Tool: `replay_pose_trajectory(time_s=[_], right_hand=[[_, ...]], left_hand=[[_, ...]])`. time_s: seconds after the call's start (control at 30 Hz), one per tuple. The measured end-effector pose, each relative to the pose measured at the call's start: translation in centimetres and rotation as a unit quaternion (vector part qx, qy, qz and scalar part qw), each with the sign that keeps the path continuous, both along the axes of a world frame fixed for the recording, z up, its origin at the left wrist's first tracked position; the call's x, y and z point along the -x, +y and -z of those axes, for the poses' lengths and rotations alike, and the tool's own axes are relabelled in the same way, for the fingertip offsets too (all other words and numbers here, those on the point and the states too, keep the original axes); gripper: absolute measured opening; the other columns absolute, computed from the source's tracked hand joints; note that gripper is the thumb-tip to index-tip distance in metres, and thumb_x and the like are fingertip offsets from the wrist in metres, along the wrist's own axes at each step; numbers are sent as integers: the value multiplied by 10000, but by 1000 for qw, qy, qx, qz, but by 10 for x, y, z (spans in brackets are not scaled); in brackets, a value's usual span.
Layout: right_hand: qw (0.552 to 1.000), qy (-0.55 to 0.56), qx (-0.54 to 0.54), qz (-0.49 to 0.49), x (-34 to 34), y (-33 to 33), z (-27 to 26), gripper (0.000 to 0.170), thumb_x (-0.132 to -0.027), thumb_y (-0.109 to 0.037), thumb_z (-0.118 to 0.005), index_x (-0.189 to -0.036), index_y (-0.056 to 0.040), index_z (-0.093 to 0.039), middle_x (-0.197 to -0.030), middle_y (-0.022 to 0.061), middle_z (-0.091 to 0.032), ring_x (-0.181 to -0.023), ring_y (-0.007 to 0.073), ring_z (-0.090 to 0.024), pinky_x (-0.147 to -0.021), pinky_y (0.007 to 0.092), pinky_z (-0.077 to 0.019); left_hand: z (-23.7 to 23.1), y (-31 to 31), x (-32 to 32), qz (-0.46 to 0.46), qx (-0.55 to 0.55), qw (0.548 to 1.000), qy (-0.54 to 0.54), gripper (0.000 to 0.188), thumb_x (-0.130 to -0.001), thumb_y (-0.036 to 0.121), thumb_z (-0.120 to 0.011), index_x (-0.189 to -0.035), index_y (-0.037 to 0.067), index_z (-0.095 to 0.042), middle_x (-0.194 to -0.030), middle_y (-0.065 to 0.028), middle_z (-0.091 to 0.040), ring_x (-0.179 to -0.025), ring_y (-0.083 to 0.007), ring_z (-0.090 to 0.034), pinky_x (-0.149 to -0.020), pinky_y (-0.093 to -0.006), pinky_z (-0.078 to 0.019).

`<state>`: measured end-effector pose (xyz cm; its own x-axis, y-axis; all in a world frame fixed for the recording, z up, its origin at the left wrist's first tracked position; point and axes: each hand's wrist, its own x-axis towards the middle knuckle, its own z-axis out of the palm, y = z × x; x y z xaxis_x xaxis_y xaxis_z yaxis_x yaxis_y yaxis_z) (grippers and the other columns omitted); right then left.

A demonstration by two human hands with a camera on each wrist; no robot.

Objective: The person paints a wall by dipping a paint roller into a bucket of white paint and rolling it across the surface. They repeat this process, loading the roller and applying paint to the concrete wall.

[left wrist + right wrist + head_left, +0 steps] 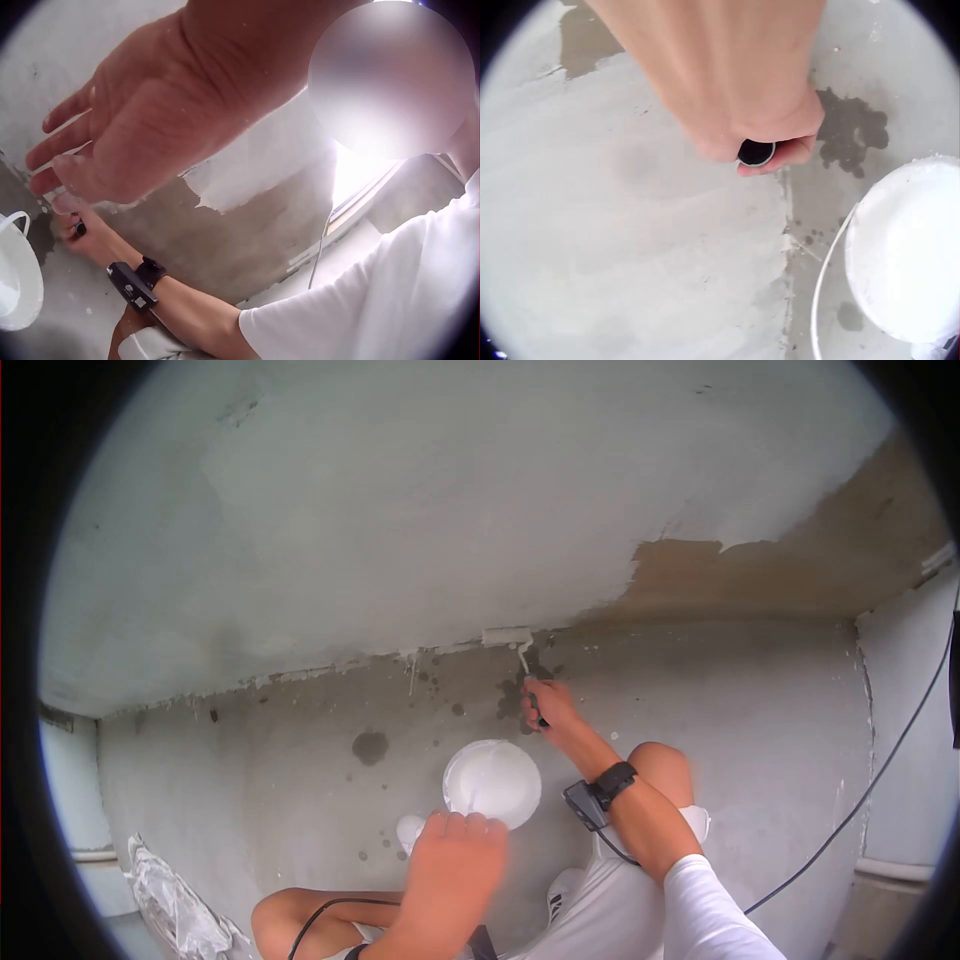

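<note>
My right hand [550,710] grips the dark handle of a small paint roller, whose white roller head [507,637] lies along the seam where wall and floor meet. In the right wrist view the black handle end [757,152] shows below the palm of the right hand [742,112]. My left hand [460,860] hangs over the near side of a white bucket [492,784]; in the left wrist view the left hand [142,127] has its fingers extended and holds nothing. Whether it touches the bucket is hidden.
The wall [350,510] is pale with coating, and a brown uncoated patch [740,575] shows at right. Dark wet spots [370,747] dot the floor. Crumpled plastic [175,900] lies at lower left, and a black cable [870,790] runs at right.
</note>
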<state>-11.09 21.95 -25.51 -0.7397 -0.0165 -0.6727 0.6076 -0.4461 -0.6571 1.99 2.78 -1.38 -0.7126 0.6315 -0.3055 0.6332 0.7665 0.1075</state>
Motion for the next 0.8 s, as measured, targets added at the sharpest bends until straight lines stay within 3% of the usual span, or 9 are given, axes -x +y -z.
replay_pose_trajectory(time_s=[0.17, 0.3, 0.43, 0.57, 0.67, 0.8], right_hand=[[999, -9, 6, 31, -2, -6, -18, 200, -937, -231, -596, -947, -41, -533, -685, 14, -522, -480, 81, -440, -423, 256, -345], [997, 18, 75, -14, -21, 54, -98, 231, -955, -250, -592, -981, -27, -538, -698, 3, -518, -481, 63, -413, -417, 242, -328], [997, 41, 49, -39, -50, 99, -211, 252, -1004, -273, -536, -1043, -25, -526, -702, -13, -516, -482, 50, -408, -424, 222, -318], [997, 74, 8, -35, -82, 131, -280, 256, -1027, -281, -494, -1071, -29, -510, -722, -6, -522, -501, 63, -431, -452, 221, -343], [997, 68, -32, 7, -99, 162, -284, 262, -1041, -282, -449, -1073, -28, -506, -752, 6, -539, -531, 75, -461, -483, 230, -372], [991, 62, 15, 121, -126, 199, -260, 261, -1051, -290, -404, -1056, -52, -510, -742, 2, -519, -525, 88, -439, -494, 234, -370]], left_hand=[[17, -5, -1, 31, 12, 999, 28, 219, -672, 52, -647, -881, 79, -585, -797, -56, -580, -783, -216, -602, -757, -336, -451], [14, -1, 3, 38, -10, 997, 68, 208, -669, 80, -665, -851, 97, -566, -794, -53, -568, -793, -208, -594, -732, -323, -435], [7, 2, 8, 50, -60, 995, 60, 204, -700, 49, -637, -898, 77, -591, -822, -62, -605, -791, -225, -614, -754, -357, -453], [20, 6, 21, 63, -70, 994, 63, 251, -666, 47, -669, -905, 85, -603, -836, -64, -619, -802, -231, -619, -757, -366, -451], [25, 8, 28, 63, -58, 993, 85, 269, -641, 35, -680, -894, 88, -609, -821, -61, -622, -793, -235, -620, -751, -368, -449], [28, 12, 35, 74, -67, 990, 102, 252, -641, 32, -669, -881, 84, -612, -792, -58, -616, -769, -239, -619, -738, -366, -448]])
